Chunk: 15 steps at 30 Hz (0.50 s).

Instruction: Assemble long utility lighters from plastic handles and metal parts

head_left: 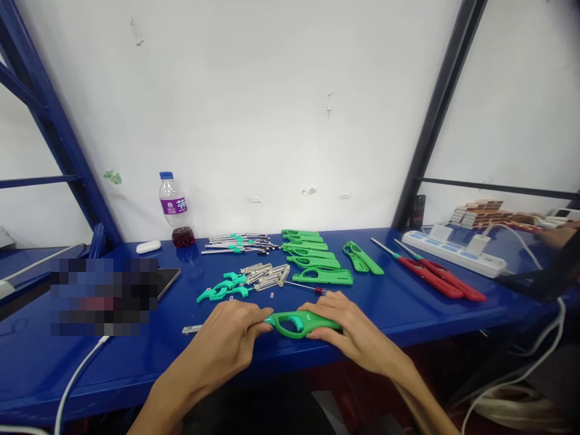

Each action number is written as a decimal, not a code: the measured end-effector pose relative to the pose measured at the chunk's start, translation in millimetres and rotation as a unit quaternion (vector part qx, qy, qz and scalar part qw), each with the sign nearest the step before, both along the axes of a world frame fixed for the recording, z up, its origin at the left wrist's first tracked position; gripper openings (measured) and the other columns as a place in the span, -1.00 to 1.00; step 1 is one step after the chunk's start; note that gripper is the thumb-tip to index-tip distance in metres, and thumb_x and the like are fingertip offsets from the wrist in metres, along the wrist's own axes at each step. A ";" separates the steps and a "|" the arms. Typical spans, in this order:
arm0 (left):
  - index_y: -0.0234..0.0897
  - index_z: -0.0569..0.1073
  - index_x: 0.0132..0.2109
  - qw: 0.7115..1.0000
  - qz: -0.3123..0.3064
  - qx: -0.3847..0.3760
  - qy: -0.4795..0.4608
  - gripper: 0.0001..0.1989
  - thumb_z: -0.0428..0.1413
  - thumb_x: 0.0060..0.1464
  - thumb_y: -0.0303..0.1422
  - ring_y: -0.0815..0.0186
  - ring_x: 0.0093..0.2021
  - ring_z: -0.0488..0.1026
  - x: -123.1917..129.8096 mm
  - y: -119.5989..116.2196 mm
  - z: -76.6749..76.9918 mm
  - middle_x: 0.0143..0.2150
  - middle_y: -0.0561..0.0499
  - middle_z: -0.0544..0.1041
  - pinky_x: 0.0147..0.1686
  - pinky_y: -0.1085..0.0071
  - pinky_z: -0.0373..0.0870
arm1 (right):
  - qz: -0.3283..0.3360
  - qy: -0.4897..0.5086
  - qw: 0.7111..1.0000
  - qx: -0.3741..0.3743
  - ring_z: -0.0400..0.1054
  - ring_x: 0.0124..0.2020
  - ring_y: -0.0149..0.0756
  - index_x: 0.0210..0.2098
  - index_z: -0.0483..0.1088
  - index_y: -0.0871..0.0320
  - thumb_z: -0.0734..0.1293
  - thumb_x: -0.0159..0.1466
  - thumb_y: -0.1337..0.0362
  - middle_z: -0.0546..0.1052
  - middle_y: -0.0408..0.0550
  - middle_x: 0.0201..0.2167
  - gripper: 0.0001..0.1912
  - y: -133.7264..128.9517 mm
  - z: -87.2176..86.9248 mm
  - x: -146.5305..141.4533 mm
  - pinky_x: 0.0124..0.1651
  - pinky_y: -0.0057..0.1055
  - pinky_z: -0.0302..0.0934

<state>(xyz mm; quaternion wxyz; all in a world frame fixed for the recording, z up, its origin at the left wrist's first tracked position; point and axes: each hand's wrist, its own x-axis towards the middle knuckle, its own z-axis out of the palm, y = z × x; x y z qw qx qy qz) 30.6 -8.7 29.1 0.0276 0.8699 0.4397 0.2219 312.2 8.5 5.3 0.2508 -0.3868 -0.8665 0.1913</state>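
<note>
Between my hands, over the front of the table, is a green long-nosed lighter with a teal trigger inside its finger loop. My left hand is closed on its narrow neck, and a metal tube tip sticks out to the left of the fist. Fingers and thumb of my right hand grip the handle end. Just beyond lie teal triggers, small metal-and-clear inner parts and a screwdriver with a red handle. Several green lighter shells are lined up behind them.
Metal lighter rods lie near the wall beside a drink bottle and a white case. Two red lighters and a power strip are on the right. A phone with a white cable is at left.
</note>
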 end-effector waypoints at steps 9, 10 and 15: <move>-0.25 0.60 0.16 1.000 0.009 0.010 0.027 -0.72 0.09 0.40 -0.39 0.07 -0.14 0.67 -5.7 9.5 -9.0 -0.09 -0.09 0.73 -0.15 0.20 0.53 | -0.026 -0.014 1.000 0.007 0.32 0.26 -0.03 0.23 0.44 -0.10 0.25 0.49 -0.11 0.54 -0.07 0.19 -0.56 0.7 -0.8 -5.8 0.44 0.05 -0.01; -0.24 0.59 0.17 1.000 0.012 0.005 0.028 -0.71 0.10 0.41 -0.38 0.05 -0.11 0.66 -5.7 8.3 -10.5 -0.06 -0.09 0.72 -0.13 0.18 0.54 | -0.027 -0.014 1.000 0.008 0.35 0.23 -0.05 0.22 0.44 -0.10 0.25 0.49 -0.10 0.55 -0.08 0.16 -0.57 0.6 -0.2 -6.5 0.42 0.02 0.04; -0.12 0.45 0.32 0.999 0.017 0.041 0.012 -0.63 0.07 0.44 -0.32 0.04 0.34 0.41 -6.0 -11.9 5.0 0.20 -0.01 0.61 0.27 0.05 0.40 | -0.019 -0.023 0.999 0.016 0.44 0.11 -0.16 0.23 0.44 -0.15 0.25 0.52 0.01 0.57 -0.10 0.05 -0.66 4.9 -5.9 1.5 0.32 -0.16 0.26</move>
